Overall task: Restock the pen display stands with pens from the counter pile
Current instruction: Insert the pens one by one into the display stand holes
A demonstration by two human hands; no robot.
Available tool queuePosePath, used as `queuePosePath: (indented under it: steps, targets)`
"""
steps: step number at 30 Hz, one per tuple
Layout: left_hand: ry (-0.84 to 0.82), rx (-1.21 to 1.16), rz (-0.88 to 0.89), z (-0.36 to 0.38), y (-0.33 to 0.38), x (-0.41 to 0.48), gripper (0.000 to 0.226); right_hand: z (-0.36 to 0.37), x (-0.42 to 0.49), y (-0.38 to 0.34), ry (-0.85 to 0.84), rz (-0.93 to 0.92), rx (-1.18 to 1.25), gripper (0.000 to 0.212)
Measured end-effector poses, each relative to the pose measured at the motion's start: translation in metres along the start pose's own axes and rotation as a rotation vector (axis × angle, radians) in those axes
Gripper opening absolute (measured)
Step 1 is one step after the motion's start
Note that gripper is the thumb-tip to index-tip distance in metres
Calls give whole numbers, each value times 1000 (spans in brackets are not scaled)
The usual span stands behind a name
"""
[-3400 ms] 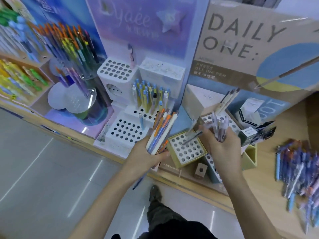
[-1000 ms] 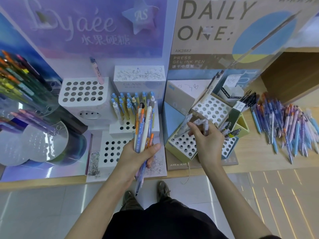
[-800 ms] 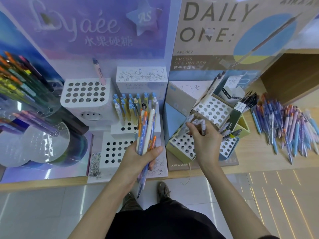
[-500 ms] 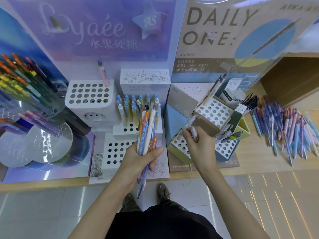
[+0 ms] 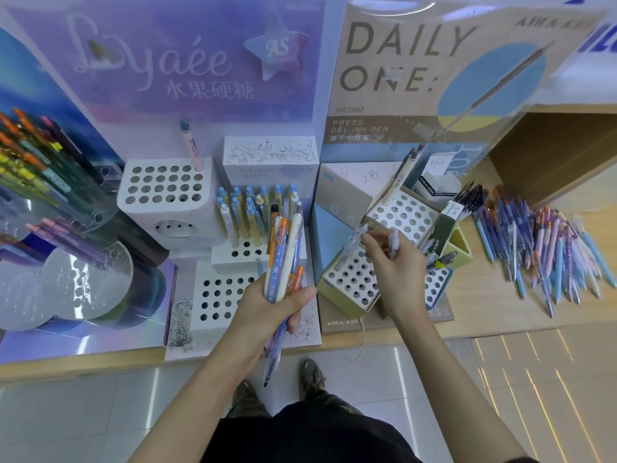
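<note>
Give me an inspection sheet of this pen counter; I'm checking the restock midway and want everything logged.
Surface: wooden counter, carrying display stands and loose pens.
Job's things: pen pile spread at right; olive-edged stand with mostly empty holes; white tiered stand part-filled with blue-yellow pens; upper white block holds one pink pen.
Clutter: box of dark pens beside the pile; scribbled tester pads.
Hands: left hand grips a pen bundle upright; right hand pinches clear pens, one angled down at the olive-edged stand.
Cables: thin cord hanging over the counter edge.
Surroundings: printed backboards, round acrylic stand at left, tiled floor.
</note>
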State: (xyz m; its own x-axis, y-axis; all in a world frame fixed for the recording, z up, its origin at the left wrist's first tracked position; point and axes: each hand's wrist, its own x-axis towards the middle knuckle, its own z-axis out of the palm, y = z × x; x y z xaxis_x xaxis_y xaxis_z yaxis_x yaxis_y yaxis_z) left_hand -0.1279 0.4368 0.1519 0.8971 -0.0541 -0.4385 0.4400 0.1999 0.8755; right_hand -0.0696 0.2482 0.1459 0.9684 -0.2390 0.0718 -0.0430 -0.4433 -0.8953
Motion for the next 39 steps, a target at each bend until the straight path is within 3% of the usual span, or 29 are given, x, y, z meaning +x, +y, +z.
queuePosePath:
  steps: [4,12,19,21,26,30,39]
  targets:
    - [9,7,7,3,-1,-2,51,8,10,-7,-29,5,-2,18]
    - [23,-3,21,6,-5,-6,38,-3,15,-3,-140,-58,-45,10]
    - [39,-14,29,6,-8,-10,44,-10,0,-1,-119,145,411,19]
    - [41,-22,24,5,-8,-11,45,-8,-4,-1,-139,128,325,20]
    - [52,-5,18,-1,-7,-13,46,-12,-10,-2,-61,-122,73,13]
    - [61,-19,17,-4,-7,-13,46,-12,-16,0,-105,-276,-110,25]
    - [52,-12,18,-11,-7,-11,47,-5,-21,5,-140,-378,-159,29]
